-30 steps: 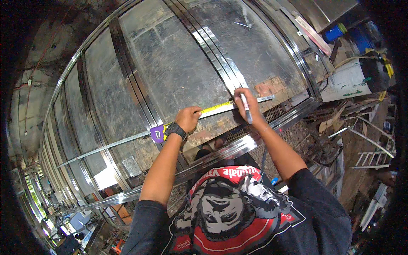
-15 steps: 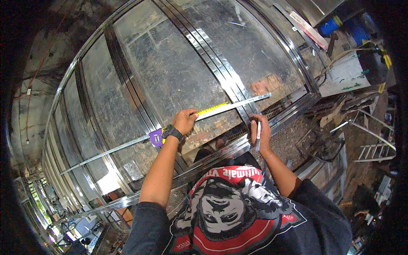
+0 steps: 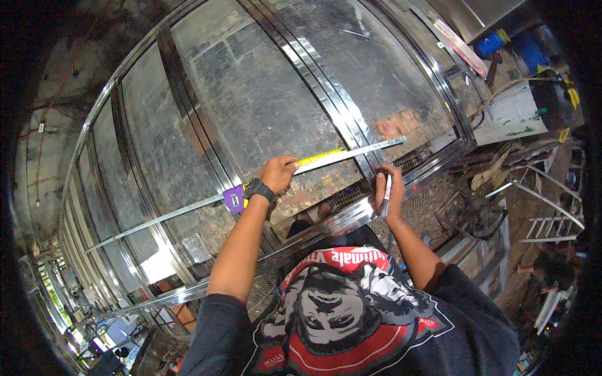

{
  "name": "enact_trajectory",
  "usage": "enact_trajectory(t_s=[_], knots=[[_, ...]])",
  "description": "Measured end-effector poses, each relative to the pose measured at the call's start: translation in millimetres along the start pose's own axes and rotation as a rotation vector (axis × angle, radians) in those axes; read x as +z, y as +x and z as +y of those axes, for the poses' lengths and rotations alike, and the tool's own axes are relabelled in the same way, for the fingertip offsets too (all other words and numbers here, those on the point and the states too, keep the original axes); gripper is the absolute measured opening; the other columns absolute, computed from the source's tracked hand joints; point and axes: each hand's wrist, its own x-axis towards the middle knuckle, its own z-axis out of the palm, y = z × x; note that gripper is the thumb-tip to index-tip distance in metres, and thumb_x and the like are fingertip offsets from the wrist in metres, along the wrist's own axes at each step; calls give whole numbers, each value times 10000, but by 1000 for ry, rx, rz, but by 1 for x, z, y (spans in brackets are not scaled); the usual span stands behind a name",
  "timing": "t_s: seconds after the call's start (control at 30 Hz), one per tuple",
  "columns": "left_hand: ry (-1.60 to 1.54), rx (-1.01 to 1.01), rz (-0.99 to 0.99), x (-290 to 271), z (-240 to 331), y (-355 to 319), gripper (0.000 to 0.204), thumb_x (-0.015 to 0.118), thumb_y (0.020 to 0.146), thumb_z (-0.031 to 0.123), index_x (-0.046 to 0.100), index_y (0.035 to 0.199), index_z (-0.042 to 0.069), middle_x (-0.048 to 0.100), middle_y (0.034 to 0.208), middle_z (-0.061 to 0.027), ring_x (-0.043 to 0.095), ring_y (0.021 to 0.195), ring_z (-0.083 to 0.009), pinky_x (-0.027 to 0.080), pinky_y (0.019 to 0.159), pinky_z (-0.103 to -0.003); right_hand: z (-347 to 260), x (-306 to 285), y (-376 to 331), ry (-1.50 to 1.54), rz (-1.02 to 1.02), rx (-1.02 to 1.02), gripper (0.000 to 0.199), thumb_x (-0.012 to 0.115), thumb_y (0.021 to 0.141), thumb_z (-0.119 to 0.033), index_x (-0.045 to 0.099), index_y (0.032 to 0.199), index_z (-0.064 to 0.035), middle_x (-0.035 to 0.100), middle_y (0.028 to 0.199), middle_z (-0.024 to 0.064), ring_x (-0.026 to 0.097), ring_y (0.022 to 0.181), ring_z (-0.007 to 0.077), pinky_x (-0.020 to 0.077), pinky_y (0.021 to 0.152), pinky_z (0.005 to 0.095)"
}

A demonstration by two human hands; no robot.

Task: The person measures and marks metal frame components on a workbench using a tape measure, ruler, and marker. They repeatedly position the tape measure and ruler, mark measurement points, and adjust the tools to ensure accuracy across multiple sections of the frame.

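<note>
My left hand [image 3: 278, 174], with a black watch at the wrist, is closed with thumb and fingertips on the yellow blade of a tape measure [image 3: 320, 156]. The purple case of the tape measure [image 3: 234, 198] rests just left of that wrist. Under and along the blade runs a long, narrow metal bar [image 3: 370, 149], laid across the metal frame [image 3: 342, 116]. My right hand [image 3: 394, 203] holds a slim white-and-dark marker pen [image 3: 387, 195] near the front rail, right of the blade's end. The pen's tip is too small to make out.
The frame's shiny front rail [image 3: 338, 219] passes close before my body. Beneath the bars lies a worn, dark board [image 3: 251, 94]. To the right are a white panel [image 3: 511, 116], a blue container [image 3: 490, 42] and a ladder-like frame [image 3: 552, 229].
The whole view has shifted slightly. My left hand stays on the tape blade, and my right hand keeps the marker pen near the front rail, with its fingers slightly turned.
</note>
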Motion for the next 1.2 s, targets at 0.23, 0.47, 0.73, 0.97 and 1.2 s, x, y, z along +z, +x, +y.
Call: enact_trajectory(t_s=[0.23, 0.47, 0.73, 0.97, 1.2], knots=[[27, 67, 65, 7, -10, 4, 300, 736, 1005, 308, 817, 1216, 110, 787, 869, -91, 696, 755, -169, 546, 748, -377, -14, -3, 3, 10, -4, -9, 241, 620, 1077, -150, 658, 1255, 8, 691, 1113, 190, 690, 1013, 332, 539, 931, 402], [-13, 59, 34, 2, -4, 1, 315, 731, 1007, 314, 815, 1206, 85, 777, 852, -94, 693, 743, -171, 540, 737, -374, -40, 2, 12, 60, -93, -47, 297, 616, 1102, -213, 707, 1257, 23, 721, 1104, 179, 697, 1030, 311, 534, 953, 398], [-9, 54, 11, 2, -12, 8, 314, 746, 995, 290, 815, 1217, 79, 795, 890, -124, 720, 756, -190, 548, 753, -388, -55, 35, 35, 55, -120, -117, 269, 636, 1075, -130, 723, 1279, 21, 749, 1158, 207, 708, 1079, 339, 539, 977, 415], [29, 54, -22, -6, 1, 6, 309, 750, 987, 283, 822, 1210, 82, 801, 886, -108, 725, 757, -196, 555, 754, -392, -60, 55, 46, -60, -191, -430, 293, 701, 996, -86, 708, 1284, -34, 733, 1156, 190, 670, 1138, 365, 486, 1018, 468], [7, 2, -119, -11, 1, 10, 317, 725, 991, 311, 821, 1250, 156, 815, 1083, -172, 771, 992, -327, 570, 906, -445, -29, 75, 79, -203, -341, -437, 317, 688, 933, -91, 719, 1241, -155, 746, 1128, 81, 633, 1158, 325, 384, 1085, 469]])
